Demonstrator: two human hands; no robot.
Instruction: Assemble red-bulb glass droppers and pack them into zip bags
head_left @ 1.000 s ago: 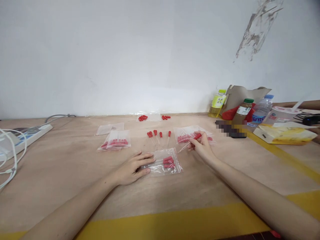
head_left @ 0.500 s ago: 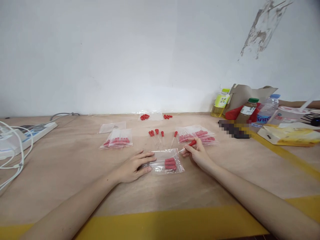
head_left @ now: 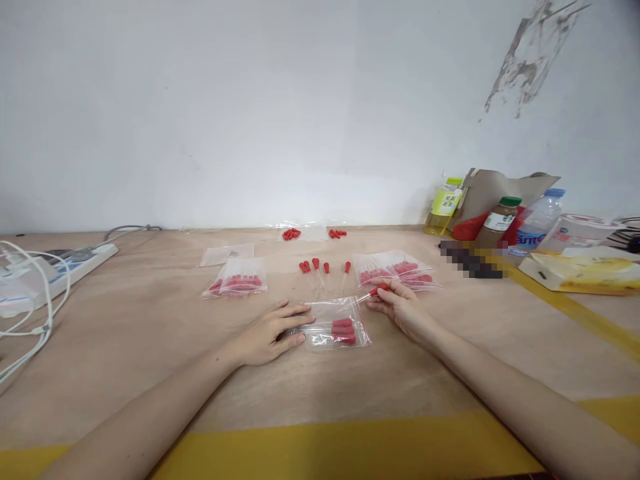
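Observation:
My left hand lies flat, fingers spread, on the left end of a clear zip bag. Inside that bag are a few glass droppers with red rubber bulbs, bulbs toward the right. At the bag's right end, my right hand pinches another dropper by its red bulb. Its glass tip points left at the bag's open edge; whether it is inside, I cannot tell. Beyond the bag, several loose droppers lie in a group, with a single dropper to their right.
Filled dropper bags lie in a left stack and a right stack. Red bulbs rest by the wall. At the right stand bottles and a yellow packet. A power strip with white cables is at the left.
My right hand has brought its dropper slightly left against the bag's edge, its fingers shifting on the bulb. The single loose dropper has shifted a little left. My left hand stays put.

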